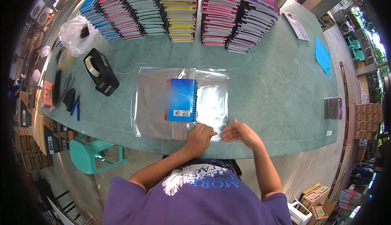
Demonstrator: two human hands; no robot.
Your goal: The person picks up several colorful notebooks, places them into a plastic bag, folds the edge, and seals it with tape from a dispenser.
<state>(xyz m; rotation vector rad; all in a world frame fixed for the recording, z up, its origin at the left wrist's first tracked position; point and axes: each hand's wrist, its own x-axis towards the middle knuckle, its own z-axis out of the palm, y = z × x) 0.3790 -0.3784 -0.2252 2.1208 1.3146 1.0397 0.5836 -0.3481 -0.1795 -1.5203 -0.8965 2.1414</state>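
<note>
A blue spiral notebook lies at the middle of a clear plastic sheet or bag, spread flat on the table. Red coils stick out along the notebook's left side, so another notebook seems to lie under it. At the near edge of the plastic, just below the notebook, my left hand is closed with its fingertips pinching the film. My right hand is beside the plastic's near right corner, its fingers stretched out and slightly blurred, with nothing seen in them.
Tall stacks of coloured spiral notebooks line the table's far side. To the left are a black tape dispenser, a tape roll, blue-handled pliers and a plastic bag. A blue sheet and a small notebook stack sit rightward.
</note>
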